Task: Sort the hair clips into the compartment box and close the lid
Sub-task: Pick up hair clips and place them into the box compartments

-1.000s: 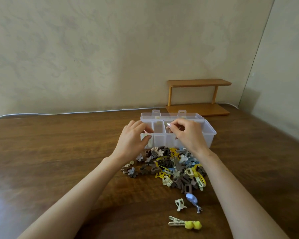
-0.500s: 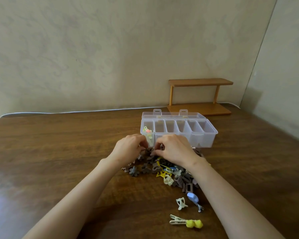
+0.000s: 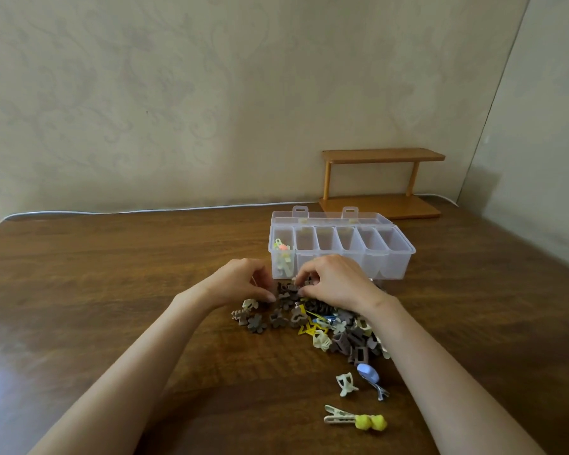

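- The step in hand looks like picking: both hands are down at the far edge of the pile of hair clips (image 3: pixel 322 323), just in front of the box (image 3: pixel 391 267).
- The left hand (image 3: pixel 243 284) has its fingers curled toward the brown clips at the pile's edge. I cannot tell whether it has one pinched or is only feeling among them.
- The right hand (image 3: pixel 337 284) lies over the top of the pile with its fingertips bent down into the same brown clips. Its grasp is hidden too, so I cannot tell.
- The box stands open on the table (image 3: pixel 112 290), with its lid (image 3: pixel 329 220) folded back behind it.
- Only the leftmost compartment (image 3: pixel 281 257) shows clips, a few pale ones. The other five look bare, so the sorting seems barely begun.
- Three clips lie apart on the near side of the pile: a cream claw clip (image 3: pixel 346 384), a blue clip (image 3: pixel 370 376) and a yellow pom-pom clip (image 3: pixel 355 421).
- The next move likely calls for teasing one kind free of the tangle, lifting it clear without dragging neighbours, and dropping it into its own compartment.
- The lid stays for last.
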Available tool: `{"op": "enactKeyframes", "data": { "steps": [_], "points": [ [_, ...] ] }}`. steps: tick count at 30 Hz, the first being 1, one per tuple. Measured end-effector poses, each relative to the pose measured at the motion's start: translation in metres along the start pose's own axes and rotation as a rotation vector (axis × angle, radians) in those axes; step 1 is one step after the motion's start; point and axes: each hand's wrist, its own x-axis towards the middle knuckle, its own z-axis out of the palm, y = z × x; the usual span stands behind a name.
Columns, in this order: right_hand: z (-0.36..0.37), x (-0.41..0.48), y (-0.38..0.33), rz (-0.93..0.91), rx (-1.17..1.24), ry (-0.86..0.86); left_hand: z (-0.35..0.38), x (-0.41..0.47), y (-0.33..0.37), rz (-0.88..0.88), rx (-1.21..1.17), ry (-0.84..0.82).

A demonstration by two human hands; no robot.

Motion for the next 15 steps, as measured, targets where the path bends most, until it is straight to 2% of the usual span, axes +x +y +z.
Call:
{"op": "enactKeyframes", "data": {
  "steps": [10, 15],
  "points": [
    [-0.0023, 0.0011, 0.0056, 0.06, 0.099, 0.015, 0.0074, 0.0038, -0.0006, 0.01, 0.017, 0.131],
    [-0.001, 0.0018, 0.0042, 0.036, 0.083, 0.009, 0.0061, 0.0032, 0.0006, 0.031, 0.009, 0.113]
  ]
}}
